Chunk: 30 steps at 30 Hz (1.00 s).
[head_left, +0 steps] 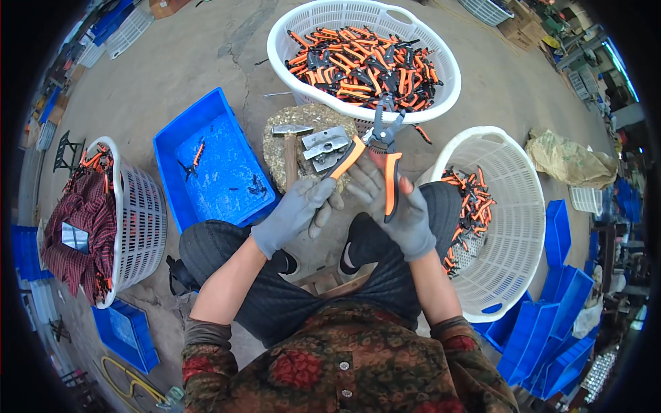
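Note:
A pair of wire strippers [391, 180] with orange and black handles and dark grey jaws is held in front of me, jaws away from me and handles spread. My left hand [292, 212], in a grey glove, is closed on the end of the left handle. My gloved right hand [405, 219] has the right handle across its palm, between the thumb and loosely extended fingers; bare fingertips show. Just beyond the hands is a stone block [277, 162] bearing a hammer [291, 148] and a metal fixture [326, 146].
Beyond the stone stands a white basket [451, 82] heaped with similar tools. Another white basket [513, 213], partly filled, is at right; a third [141, 227], with checked cloth [82, 230], is at left. A blue tray [220, 175] holds one tool and small black pieces. Blue bins [551, 330] stack lower right.

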Tool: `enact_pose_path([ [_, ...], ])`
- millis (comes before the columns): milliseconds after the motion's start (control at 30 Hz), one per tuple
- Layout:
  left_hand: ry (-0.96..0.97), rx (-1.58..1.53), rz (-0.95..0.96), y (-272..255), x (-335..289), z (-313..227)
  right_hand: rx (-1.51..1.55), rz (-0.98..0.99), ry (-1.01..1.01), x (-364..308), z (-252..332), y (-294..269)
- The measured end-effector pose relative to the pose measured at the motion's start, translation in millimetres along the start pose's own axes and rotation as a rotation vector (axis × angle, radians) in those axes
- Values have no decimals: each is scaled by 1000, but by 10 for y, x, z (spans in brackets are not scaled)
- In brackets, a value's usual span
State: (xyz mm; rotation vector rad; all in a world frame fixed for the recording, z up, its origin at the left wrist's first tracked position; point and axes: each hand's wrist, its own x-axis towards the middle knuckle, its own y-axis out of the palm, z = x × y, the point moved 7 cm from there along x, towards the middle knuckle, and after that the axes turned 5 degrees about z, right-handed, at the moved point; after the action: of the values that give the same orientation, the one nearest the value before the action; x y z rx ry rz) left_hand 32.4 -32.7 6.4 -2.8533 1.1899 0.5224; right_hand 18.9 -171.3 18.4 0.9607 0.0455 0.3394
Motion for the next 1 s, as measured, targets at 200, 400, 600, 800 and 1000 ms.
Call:
enact_pose_path([
  [200,-77,33,77,228,28,72,38,45,-13,-42,-222,-13],
  [400,-59,-102,29,347,40,329,-310,-65,325,3,-457,-101],
  [600,-109,-134,131,196,25,197,254,65,212,211,-371,101],
  [800,-172,-25,199,209,-38,321,-48,42,263,164,-415,-60],
  [1000,-169,386,9,-53,-28,359,-854,-277,394,323,-257,-690],
])
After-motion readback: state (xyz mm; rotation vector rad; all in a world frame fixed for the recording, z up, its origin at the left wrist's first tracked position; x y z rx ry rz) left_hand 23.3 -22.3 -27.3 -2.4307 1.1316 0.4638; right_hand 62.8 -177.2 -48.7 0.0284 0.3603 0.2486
